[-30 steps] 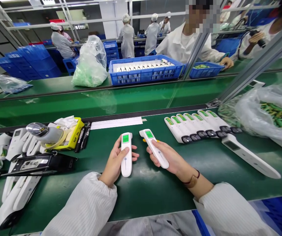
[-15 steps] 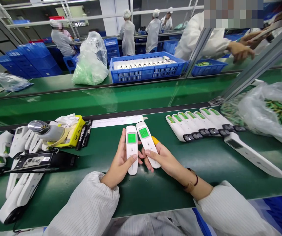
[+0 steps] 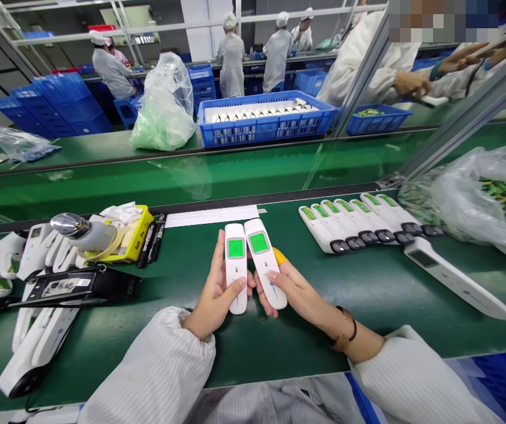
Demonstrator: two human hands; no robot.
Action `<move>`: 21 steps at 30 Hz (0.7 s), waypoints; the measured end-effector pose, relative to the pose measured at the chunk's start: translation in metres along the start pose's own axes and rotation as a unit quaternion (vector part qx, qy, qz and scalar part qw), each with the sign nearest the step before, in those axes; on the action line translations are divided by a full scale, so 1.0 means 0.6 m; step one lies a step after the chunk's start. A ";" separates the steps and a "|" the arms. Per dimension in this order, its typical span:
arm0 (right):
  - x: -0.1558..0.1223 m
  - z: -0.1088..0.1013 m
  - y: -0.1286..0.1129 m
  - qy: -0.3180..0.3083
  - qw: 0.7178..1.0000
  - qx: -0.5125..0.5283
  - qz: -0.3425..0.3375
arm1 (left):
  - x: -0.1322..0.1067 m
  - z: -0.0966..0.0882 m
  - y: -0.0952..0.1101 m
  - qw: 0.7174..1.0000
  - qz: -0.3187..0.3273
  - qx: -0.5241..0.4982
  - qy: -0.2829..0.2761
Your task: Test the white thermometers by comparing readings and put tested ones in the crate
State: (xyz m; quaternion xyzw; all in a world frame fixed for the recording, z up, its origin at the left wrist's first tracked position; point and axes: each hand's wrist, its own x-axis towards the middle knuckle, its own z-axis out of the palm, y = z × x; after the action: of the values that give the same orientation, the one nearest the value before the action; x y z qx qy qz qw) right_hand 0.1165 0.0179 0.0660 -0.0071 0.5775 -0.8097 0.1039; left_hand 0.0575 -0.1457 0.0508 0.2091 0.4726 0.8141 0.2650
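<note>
My left hand is closed round a white infrared thermometer, its thumb on the lower front and its screen lit green. In my right hand is a second white thermometer, also lit green and leaning with its top to the left. The two thermometers are side by side, their heads nearly touching. A yellow cover sits on a finger of my right hand. To the right, a row of thermometers lies with green battery slots showing, and one more thermometer rests screen up near them.
On the left are piled thermometers, a black tool, a metal-topped bottle, a yellow tray and markers. A bag of green parts stands right. Behind the glass are a blue crate and co-workers.
The right-hand thermometer has shifted slightly down, and its screen readout looks different. My right thumb sits a little differently on it. The co-worker's hands at upper right have moved.
</note>
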 end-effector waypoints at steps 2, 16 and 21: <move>0.001 0.001 -0.002 0.000 1.000 -0.004 0.003 | 0.000 0.002 0.000 1.000 0.001 -0.001 0.002; 0.009 -0.004 0.004 0.029 1.000 -0.008 0.009 | -0.002 0.004 0.004 0.998 -0.010 0.055 -0.018; 0.014 -0.001 0.004 -0.009 1.000 0.030 -0.003 | 0.000 -0.005 0.004 0.995 0.033 0.080 0.040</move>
State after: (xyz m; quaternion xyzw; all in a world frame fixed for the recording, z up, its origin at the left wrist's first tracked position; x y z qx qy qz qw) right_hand 0.1087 0.0160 0.0626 -0.0126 0.5519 -0.8269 0.1066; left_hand 0.0553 -0.1484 0.0514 0.2129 0.5392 0.7897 0.2010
